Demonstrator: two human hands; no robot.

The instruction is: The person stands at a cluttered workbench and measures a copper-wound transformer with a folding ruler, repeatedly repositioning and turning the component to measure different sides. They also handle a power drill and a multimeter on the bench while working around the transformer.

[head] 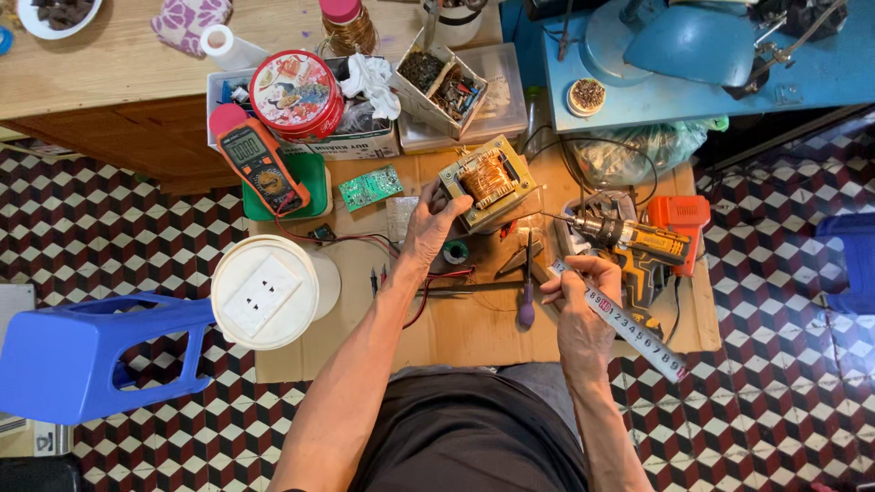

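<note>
Here the left hand (pixel 428 228) grips the transformer (pixel 486 182) near the cardboard mat's (pixel 474 333) far edge; the right hand (pixel 583 296) pinches a tape measure (pixel 629 328) beside the crowding drill (pixel 638 246), with bare cardboard nearer the person.

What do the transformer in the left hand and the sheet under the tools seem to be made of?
Transformer: probably a dull, yellowish metal frame around shiny copper-coloured wire windings. Sheet: likely plain cardboard, matt brown, with cut edges lying flat on the tiled floor.
</note>
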